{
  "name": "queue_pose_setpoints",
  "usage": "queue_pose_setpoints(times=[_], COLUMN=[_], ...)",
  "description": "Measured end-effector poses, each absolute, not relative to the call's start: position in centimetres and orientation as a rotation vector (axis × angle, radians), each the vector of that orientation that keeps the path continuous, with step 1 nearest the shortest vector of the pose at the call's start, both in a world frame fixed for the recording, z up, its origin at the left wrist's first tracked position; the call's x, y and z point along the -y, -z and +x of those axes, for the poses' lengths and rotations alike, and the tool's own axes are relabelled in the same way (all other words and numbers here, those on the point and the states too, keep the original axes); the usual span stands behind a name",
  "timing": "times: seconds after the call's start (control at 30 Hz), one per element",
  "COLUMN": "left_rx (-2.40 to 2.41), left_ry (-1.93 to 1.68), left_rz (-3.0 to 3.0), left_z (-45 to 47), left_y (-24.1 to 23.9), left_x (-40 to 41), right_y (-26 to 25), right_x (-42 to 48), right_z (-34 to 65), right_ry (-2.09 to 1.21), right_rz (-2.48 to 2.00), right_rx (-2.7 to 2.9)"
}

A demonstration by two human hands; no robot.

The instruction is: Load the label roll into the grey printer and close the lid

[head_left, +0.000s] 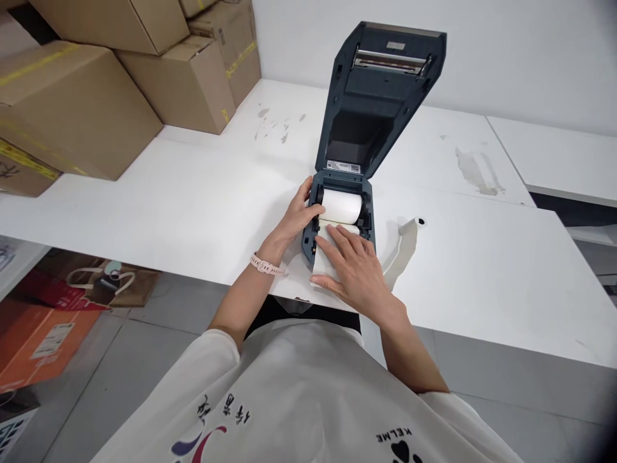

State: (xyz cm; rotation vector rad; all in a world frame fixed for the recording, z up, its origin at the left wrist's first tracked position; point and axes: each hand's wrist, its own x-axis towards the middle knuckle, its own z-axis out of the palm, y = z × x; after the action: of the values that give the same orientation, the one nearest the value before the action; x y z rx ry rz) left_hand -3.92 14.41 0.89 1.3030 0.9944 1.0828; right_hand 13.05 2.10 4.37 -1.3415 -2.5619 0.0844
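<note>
A dark blue-grey label printer point(313, 247) stands near the table's front edge, its lid point(364, 106) raised and leaning back. Inside lies a white roll of labels point(343, 204), with a strip of its paper point(325, 257) drawn over the front toward me. My left hand point(296, 215) rests along the printer's left side, thumb over the edge by the roll and fingers apart. Across the paper strip lies my right hand point(354, 267), palm down with fingers spread flat, hiding part of the strip and the printer's front right.
Right of the printer, a small, partly unwound paper roll point(412, 226) trails a curling strip. Cardboard boxes point(81, 109) are stacked at the back left of the white table point(482, 276). An orange box point(45, 344) and a paper bag sit low at the left.
</note>
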Motion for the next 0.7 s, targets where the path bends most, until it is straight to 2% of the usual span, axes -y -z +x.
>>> queue_pose_setpoints(times=[0.17, 0.27, 0.33, 0.43, 0.5, 0.6, 0.7], left_rx=[-0.916, -0.925, -0.981, -1.042, -1.045, -1.06, -1.073], left_ry=[-1.008, -1.011, -1.03, -1.053, -1.043, -1.016, -0.982], left_rz=[1.354, 1.362, 1.378, 1.38, 1.381, 1.374, 1.317], left_z=[-4.0, -4.0, -4.1, -4.2, -4.2, -4.4, -5.0], left_y=[-1.2, -1.1, -1.1, -1.4, -1.8, -2.2, -2.1], left_x=[-14.0, -14.2, -13.9, -11.8, -9.5, -5.9, -3.4], right_y=[-4.1, -5.2, -7.0, -11.0, -14.1, -18.1, -20.1], right_x=[-1.7, -1.9, -3.2, -8.2, -13.1, -20.1, -23.1], right_z=[13.4, 14.5, 15.9, 18.3, 19.5, 20.3, 19.7], right_ry=[-0.148, -0.387, -0.426, -0.163, -0.207, -0.439, -0.614], right_rz=[-1.341, -1.216, -1.116, -1.109, -1.057, -1.161, -1.18], right_rx=[2.523, 2.418, 2.185, 1.684, 1.453, 1.503, 1.706])
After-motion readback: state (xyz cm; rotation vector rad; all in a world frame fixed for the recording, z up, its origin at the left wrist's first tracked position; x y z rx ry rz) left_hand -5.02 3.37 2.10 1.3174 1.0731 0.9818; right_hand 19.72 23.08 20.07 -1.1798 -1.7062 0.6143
